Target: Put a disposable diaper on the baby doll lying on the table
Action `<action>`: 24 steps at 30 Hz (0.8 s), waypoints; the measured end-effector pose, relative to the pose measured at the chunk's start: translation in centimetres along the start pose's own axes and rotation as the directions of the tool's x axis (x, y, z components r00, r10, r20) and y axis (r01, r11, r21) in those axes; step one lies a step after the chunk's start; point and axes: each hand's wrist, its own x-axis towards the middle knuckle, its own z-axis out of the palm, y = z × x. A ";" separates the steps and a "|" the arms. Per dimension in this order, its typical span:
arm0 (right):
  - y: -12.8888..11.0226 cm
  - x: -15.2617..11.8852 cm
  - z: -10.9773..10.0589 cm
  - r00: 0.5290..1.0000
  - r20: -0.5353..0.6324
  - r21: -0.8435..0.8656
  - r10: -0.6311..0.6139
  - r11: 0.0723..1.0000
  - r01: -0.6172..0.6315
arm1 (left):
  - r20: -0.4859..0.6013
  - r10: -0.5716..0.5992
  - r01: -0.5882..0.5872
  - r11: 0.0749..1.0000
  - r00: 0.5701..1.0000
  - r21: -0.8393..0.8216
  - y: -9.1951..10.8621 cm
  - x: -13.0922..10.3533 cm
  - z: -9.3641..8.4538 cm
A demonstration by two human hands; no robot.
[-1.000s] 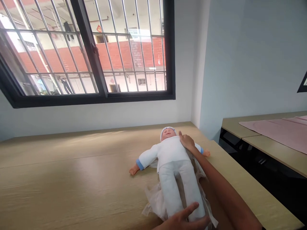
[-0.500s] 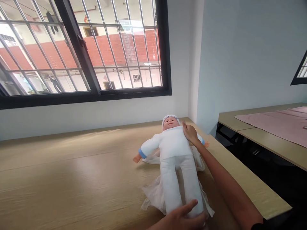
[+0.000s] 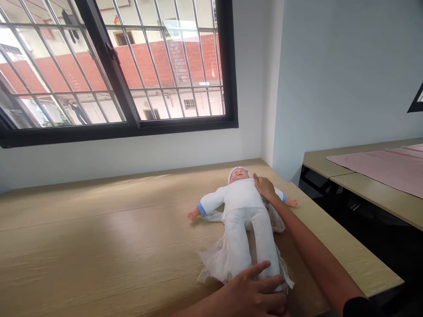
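Observation:
A baby doll point(image 3: 243, 198) in a white suit with blue cuffs and a white cap lies face up on a wooden table point(image 3: 109, 246), arms spread and head away from me. My right hand point(image 3: 264, 187) is closed round its shoulder on the right, the thumb on the chest and the other fingers partly hidden. At the near end, my left hand point(image 3: 261, 290) grips the lower legs from above, with two fingers apart across them; the doll's feet are hidden. Thin white cloth point(image 3: 216, 259) spreads out from under the doll's body and legs.
A barred window point(image 3: 172, 66) with a dark frame is in the wall behind the table. To the right, past a dark gap, another table point(image 3: 317, 163) carries a pink cloth point(image 3: 390, 165). The near table's right edge runs close to my right forearm.
The doll has tipped back to lie flatter, its head and torso lower in view. Both hands have stayed on it, and my left hand has moved slightly up over the legs.

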 end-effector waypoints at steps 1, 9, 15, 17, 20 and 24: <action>0.1 -0.2 -0.1 0.999 -0.017 -0.039 -0.036 0.999 0.035 | -0.008 -0.005 0.005 1.000 1.000 0.001 0.0 -0.1 0.1; 4.4 -4.8 -0.1 0.883 -0.191 -0.176 -0.430 0.900 0.400 | -0.058 -0.034 0.032 0.999 0.998 -0.032 -0.9 -0.3 -0.5; 7.5 -7.9 1.0 0.832 -0.333 -0.072 -0.444 0.891 0.447 | 0.035 -0.076 0.080 0.985 0.996 -0.152 -1.1 0.3 -2.5; 7.3 -8.1 1.2 0.830 -0.347 -0.057 -0.436 0.893 0.446 | 0.099 -0.077 0.097 0.971 0.992 -0.218 -1.3 0.8 -3.4; 6.7 -8.3 1.2 0.826 -0.318 -0.082 -0.464 0.882 0.464 | 0.244 -0.070 0.149 0.936 0.967 -0.320 -2.0 1.6 -5.1; 6.3 -8.5 1.4 0.836 -0.280 -0.096 -0.472 0.880 0.465 | 0.337 -0.076 0.213 0.895 0.938 -0.391 -3.2 2.3 -6.7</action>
